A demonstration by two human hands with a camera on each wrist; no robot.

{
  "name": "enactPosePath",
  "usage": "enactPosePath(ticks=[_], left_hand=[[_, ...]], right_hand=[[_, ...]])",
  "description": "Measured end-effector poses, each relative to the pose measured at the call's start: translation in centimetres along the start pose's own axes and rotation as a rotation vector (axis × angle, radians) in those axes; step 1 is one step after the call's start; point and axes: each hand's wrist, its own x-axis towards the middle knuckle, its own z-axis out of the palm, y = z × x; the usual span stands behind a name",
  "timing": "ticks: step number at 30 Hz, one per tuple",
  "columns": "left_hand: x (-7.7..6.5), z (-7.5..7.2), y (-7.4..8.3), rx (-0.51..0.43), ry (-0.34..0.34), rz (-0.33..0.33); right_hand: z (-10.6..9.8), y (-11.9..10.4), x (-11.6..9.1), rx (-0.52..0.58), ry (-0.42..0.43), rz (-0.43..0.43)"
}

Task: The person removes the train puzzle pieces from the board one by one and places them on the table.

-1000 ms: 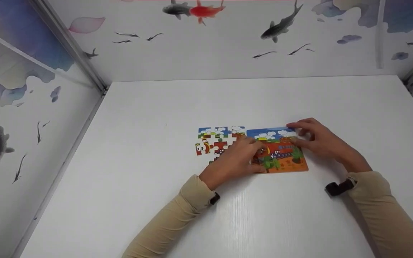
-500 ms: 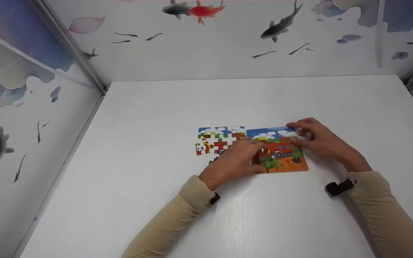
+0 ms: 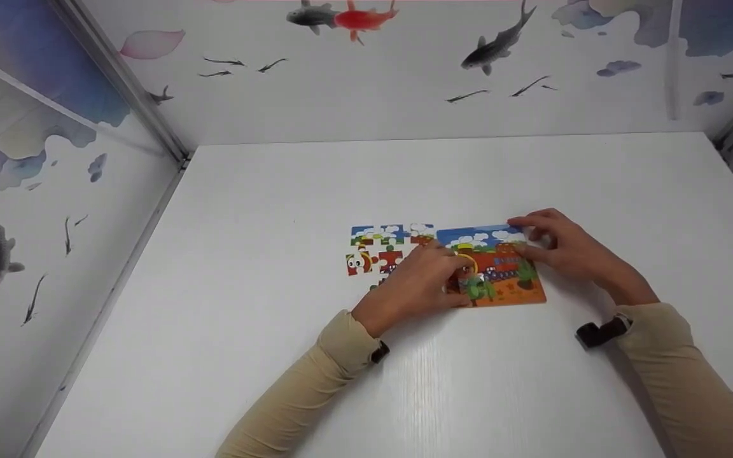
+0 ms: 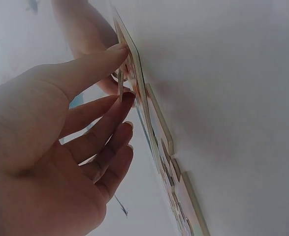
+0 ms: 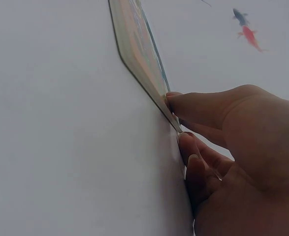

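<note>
A colourful jigsaw puzzle board (image 3: 506, 292), showing a train, clouds and cacti, lies flat on the table. My left hand (image 3: 414, 286) is over its left part. In the left wrist view, thumb and fingers pinch a thin puzzle piece (image 4: 121, 88), tilted up from the board's face; most of its picture is hidden. My right hand (image 3: 573, 251) holds the board's far right corner. In the right wrist view, its thumb (image 5: 198, 108) lies on top of the board with other fingers curled at the edge. Loose puzzle pieces (image 3: 360, 262) lie left of the board, partly behind my left hand.
The white table (image 3: 245, 254) extends around the puzzle. A wall (image 3: 404, 95) painted with fish rises at the back, and another patterned wall (image 3: 67, 267) stands on the left. Black wrist straps (image 3: 599, 334) sit at both sleeves.
The left fingers shift slightly, and a yellow ring on the picture shows more plainly beside them. The right hand, the board and the loose pieces stay where they were.
</note>
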Motion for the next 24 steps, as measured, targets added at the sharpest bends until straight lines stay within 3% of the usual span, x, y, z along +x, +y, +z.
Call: enactPosePath(ticks=[6, 15, 24], left_hand=[[0.1, 0.0, -0.1, 0.078, 0.021, 0.023], [0.0, -0.4, -0.4, 0.043, 0.066, 0.008], [-0.4, -1.2, -1.2, 0.025, 0.18, 0.003]], right_hand=[[0.0, 0.0, 0.0, 0.005, 0.002, 0.013], [0.0, 0.1, -0.1, -0.002, 0.005, -0.001], [0.1, 0.1, 0.1, 0.007, -0.004, 0.0]])
